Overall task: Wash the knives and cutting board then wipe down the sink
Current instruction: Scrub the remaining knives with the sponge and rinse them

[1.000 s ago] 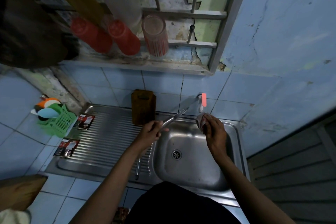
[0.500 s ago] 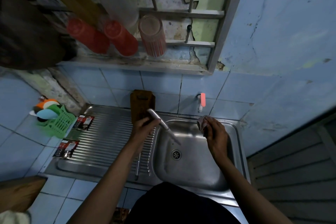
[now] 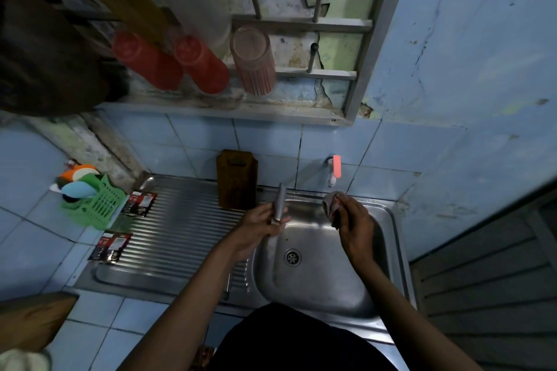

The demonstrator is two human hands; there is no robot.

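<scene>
My left hand (image 3: 261, 221) grips a steel knife (image 3: 279, 201) over the left rim of the sink basin (image 3: 313, 286). The knife's metal handle sticks up and away from me; its blade is hidden below my fingers. My right hand (image 3: 352, 221) holds a crumpled greyish scrubbing pad (image 3: 331, 204) above the basin, under the tap (image 3: 334, 170). A brown wooden cutting board (image 3: 237, 179) leans upright against the tiled wall at the back of the ribbed drainboard (image 3: 180, 232). A second knife (image 3: 227, 283) lies on the drainboard beside the basin.
A green basket (image 3: 96, 203) with coloured sponges sits at the drainboard's left end. Two dark sachets (image 3: 110, 245) lie near it. Red cups (image 3: 199, 63) and a glass (image 3: 253, 60) hang on the wall rack above. A wooden board corner (image 3: 30, 319) shows at the lower left.
My left hand has turned the knife from pointing toward the tap to handle-up, with the blade down, and drawn it back over the basin's left rim. My right hand stayed near the tap with the pad.
</scene>
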